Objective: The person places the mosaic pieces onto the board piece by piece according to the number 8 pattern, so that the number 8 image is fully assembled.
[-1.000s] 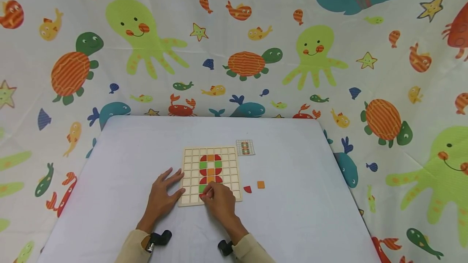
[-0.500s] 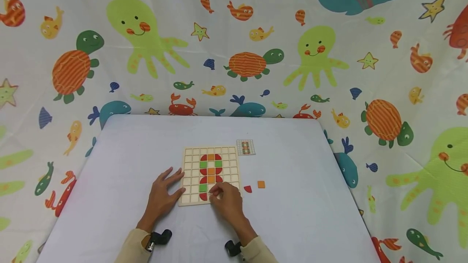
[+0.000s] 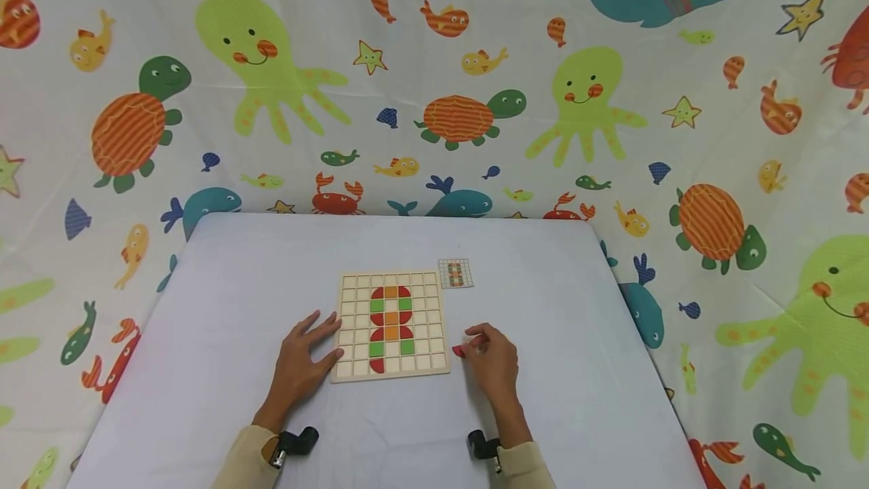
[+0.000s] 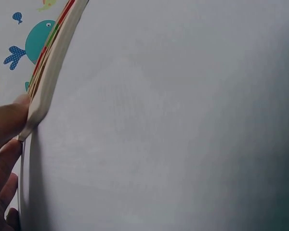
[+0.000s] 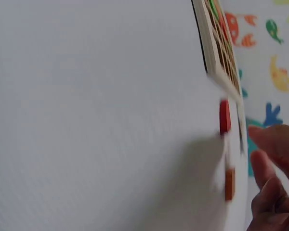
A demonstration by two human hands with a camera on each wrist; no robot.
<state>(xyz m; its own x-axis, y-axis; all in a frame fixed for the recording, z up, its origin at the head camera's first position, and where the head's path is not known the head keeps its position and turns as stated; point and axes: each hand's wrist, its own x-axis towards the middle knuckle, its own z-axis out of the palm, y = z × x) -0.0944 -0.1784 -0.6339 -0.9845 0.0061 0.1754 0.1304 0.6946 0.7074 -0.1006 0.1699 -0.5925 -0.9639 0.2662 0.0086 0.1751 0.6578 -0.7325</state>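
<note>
A wooden grid board (image 3: 428, 323) lies on the table with red quarter-round, orange and green square tiles set in its middle columns. My left hand (image 3: 301, 359) rests along the board's left edge, fingers spread; the left wrist view has the thumb (image 4: 9, 122) right at the rim. Right of the board, my right hand (image 3: 492, 364) hovers over a loose red quarter-round tile (image 3: 458, 352). In the right wrist view its fingertips stand apart with nothing between them. That view also shows an orange square tile (image 5: 229, 184) on the table, which the hand hides in the head view.
A small pattern card (image 3: 455, 274) with a printed grid lies at the board's upper right corner. A white cloth (image 3: 577, 308) covers the table. Behind the far edge hangs a curtain (image 3: 400, 36) printed with sea animals.
My right hand has left the board's lower middle and moved right to the loose tiles. A green tile now shows in the right column where the hand was. The left hand stays put.
</note>
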